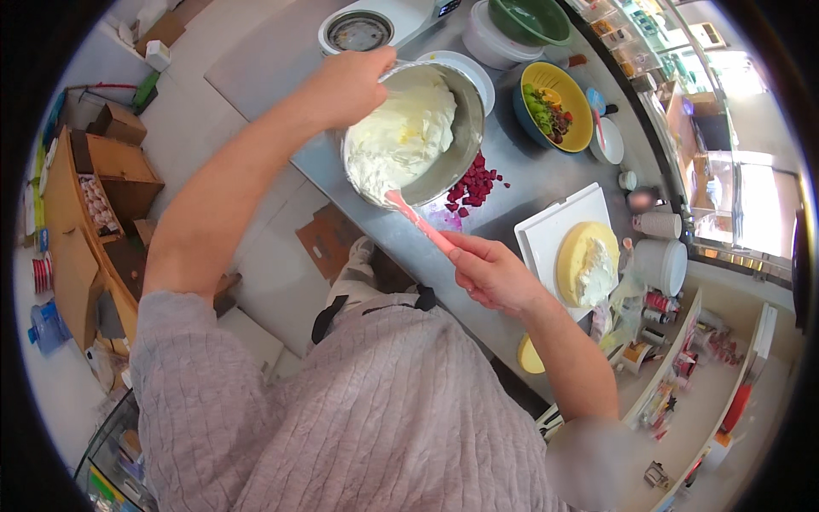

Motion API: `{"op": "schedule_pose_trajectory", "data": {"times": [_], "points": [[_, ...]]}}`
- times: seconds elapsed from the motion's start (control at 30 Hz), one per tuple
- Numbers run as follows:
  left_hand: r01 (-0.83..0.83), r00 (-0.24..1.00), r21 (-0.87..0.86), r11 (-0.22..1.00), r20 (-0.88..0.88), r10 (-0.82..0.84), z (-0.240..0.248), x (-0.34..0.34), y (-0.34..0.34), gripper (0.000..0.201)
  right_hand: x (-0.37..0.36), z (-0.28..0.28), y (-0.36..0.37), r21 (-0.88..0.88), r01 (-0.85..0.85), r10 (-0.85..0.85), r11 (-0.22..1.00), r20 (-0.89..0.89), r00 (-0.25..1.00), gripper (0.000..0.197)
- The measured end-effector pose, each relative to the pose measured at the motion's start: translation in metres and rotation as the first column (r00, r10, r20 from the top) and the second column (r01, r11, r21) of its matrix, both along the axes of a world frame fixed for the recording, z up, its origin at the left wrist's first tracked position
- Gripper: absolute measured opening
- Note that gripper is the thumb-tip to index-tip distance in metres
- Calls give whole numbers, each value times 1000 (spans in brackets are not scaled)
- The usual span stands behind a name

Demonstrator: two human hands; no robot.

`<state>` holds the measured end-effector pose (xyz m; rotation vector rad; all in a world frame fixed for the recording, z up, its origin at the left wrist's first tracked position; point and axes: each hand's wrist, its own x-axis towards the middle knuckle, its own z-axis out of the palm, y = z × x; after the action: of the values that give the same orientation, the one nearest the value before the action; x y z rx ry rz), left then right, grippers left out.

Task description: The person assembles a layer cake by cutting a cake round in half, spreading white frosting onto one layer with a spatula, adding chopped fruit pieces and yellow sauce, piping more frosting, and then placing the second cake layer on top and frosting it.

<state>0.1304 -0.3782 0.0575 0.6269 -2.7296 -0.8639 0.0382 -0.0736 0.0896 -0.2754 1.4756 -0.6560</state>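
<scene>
My left hand [354, 85] is closed on the far left rim of a steel mixing bowl [467, 128], which looks tilted. Thick white cream [405, 128] with faint yellow streaks coats the bowl's left side and bottom. In my right hand [490, 273] is the handle of a pink spatula [422, 224]; its blade end reaches the cream at the bowl's near edge and is partly covered by it. To the right, a round yellow sponge cake layer [573, 247] lies on a white board [536, 241], with a dollop of cream [597, 275] on top.
Dark red cubes [473, 183] lie on the steel table [503, 200] beside the bowl. Beyond are a yellow bowl of cut fruit [578, 94], a green bowl [537, 21] on a white tub, and a white scale [409, 17]. A yellow disc [531, 354] sits near the table's front edge.
</scene>
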Motion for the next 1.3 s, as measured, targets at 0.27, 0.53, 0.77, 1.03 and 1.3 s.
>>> {"op": "schedule_pose_trajectory", "data": {"times": [0.27, 0.53, 0.77, 1.03, 1.3], "points": [[81, 996, 36, 996, 33, -83, 14, 16, -13, 15, -53, -11, 16, 118, -594, 215, 796, -972, 95, 33], [52, 996, 14, 999, 76, -53, 8, 32, -16, 18, -14, -89, 9, -324, -535, 154, 780, -729, 667, 37], [-128, 991, 376, 918, 16, 131, 15, 16, -15, 25, 11, -58, 45, -426, 232, -176, 875, 167, 970, 46], [-347, 912, 698, 626, 96, 398, -75, 77, -97, 6, 24, 34, 207, -795, 361, -855, 488, -353, 380, 40], [-386, 829, 808, 444, 93, 551, -90, 65, -57, 12, 39, -16, 335, -245, 498, -161, 832, -965, -206, 39]]}}
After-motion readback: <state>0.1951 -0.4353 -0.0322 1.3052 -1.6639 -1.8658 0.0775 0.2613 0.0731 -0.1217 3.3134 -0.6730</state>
